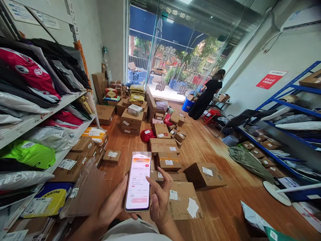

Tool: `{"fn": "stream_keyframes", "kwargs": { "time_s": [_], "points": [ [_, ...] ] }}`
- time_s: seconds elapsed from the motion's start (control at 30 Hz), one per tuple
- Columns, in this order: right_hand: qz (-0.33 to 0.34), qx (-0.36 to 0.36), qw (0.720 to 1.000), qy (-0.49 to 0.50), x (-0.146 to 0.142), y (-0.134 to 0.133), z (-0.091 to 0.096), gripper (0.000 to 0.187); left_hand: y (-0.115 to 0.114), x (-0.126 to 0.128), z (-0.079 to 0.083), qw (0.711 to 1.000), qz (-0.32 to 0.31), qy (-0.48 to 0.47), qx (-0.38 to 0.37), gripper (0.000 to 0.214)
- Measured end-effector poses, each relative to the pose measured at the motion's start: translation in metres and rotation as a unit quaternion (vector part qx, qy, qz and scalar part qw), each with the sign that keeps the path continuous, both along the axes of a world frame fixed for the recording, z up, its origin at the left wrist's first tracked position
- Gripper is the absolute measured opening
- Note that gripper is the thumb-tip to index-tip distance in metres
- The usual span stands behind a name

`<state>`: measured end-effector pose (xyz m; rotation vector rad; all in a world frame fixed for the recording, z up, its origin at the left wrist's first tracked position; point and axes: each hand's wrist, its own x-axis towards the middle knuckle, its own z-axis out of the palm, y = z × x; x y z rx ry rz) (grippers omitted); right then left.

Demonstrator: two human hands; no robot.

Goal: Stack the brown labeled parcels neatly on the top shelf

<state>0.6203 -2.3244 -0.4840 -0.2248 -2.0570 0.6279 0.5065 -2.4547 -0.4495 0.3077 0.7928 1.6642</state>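
A smartphone (137,187) with a lit white and orange screen is held upright in front of me. My left hand (114,197) is closed around its left side and lower edge, with fingertips showing beneath it. On the right, my right hand (160,195) has its index finger stretched to the screen's right side, at or just above the glass. The thumb of that hand stands up near the phone's edge, and the hand holds nothing. Just beyond the phone lie taped cardboard boxes, among them a labelled box (168,162) and a large flat carton (184,201).
Parcels in bags fill the white shelf (47,112) on the left. Blue shelving (283,102) with more parcels stands right. A dark box (207,175) sits on the wooden floor (213,207). A person in black (209,92) stands near the glass front beside a blue bin (187,105).
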Motion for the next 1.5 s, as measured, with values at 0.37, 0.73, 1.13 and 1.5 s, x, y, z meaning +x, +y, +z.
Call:
{"fn": "stream_keyframes", "kwargs": {
  "time_s": [0.37,0.73,1.13,1.5],
  "points": [
    [0.068,0.045,0.993,0.085,0.007,0.002,-0.004,0.038,0.0,0.004,0.006,0.999,0.01,0.021,-0.026,0.08],
    [-0.006,0.007,0.999,0.046,0.004,-0.002,-0.006,0.043,-0.003,0.005,-0.006,0.999,0.007,0.015,-0.035,0.084],
    [0.051,0.059,0.993,0.093,0.007,-0.004,-0.01,0.038,-0.005,0.008,-0.001,0.998,0.02,0.038,-0.053,0.091],
    [-0.006,0.026,0.999,0.033,0.009,-0.006,-0.006,0.041,-0.005,0.009,-0.002,0.998,0.028,0.032,-0.051,0.096]
  ]
}}
